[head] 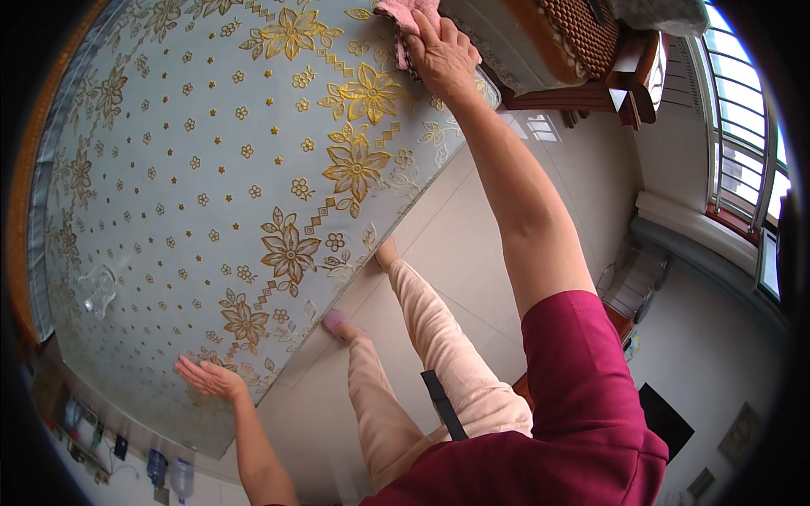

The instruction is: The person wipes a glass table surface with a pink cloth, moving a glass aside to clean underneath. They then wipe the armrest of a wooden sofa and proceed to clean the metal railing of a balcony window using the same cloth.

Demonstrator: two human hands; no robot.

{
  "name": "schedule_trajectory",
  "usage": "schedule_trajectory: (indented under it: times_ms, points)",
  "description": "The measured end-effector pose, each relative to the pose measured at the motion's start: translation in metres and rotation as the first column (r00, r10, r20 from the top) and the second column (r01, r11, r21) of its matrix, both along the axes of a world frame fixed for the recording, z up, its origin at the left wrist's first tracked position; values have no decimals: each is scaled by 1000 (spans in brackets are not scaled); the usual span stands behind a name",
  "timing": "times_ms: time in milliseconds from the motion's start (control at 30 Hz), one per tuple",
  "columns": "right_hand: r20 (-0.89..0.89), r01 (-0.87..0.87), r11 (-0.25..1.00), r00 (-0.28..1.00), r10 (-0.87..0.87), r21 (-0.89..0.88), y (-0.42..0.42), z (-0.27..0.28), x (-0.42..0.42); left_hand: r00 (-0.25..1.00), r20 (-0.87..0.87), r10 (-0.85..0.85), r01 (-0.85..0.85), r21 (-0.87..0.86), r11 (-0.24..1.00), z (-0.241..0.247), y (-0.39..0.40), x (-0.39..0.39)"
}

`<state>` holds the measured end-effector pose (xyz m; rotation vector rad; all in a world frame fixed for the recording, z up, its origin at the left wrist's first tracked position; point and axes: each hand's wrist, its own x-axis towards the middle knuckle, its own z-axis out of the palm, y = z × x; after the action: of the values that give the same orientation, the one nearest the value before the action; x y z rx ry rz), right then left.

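My right hand (443,60) presses on a pink cloth (410,11) at the far right end of a table. Its fingers are spread over the cloth, and a dark patterned part of it shows beneath my palm. The tablecloth (215,126) is pale grey-blue with gold flowers and has a glossy surface. At the lower left, my left hand (212,378) is over the table's near left end, its fingers extended and nothing in it. Whether it touches the surface, I cannot tell. A clear, wavy-edged object (98,291), perhaps a small dish, sits on the far left part of the table.
A wooden chair (639,82) with a beaded seat cover (579,38) stands against the table's right end. A barred window (737,107) is at the right. Large water bottles (182,477) stand at the lower left. My legs (443,329) are close to the table's near edge.
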<state>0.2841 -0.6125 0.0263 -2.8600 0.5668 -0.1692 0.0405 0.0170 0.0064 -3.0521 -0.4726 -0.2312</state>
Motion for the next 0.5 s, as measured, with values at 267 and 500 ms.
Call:
schedule_trajectory:
  times_ms: [267, 500]
  points:
    - [140, 180, 976, 977, -162, -124, 29, -19, -113, 1000, 24, 6, -6, 5, 1000, -4, 2, -4]
    - [251, 184, 945, 934, -253, 268, 181, -2, -195, 999, 7, 36, -36, 76, 996, -21, 11, -7]
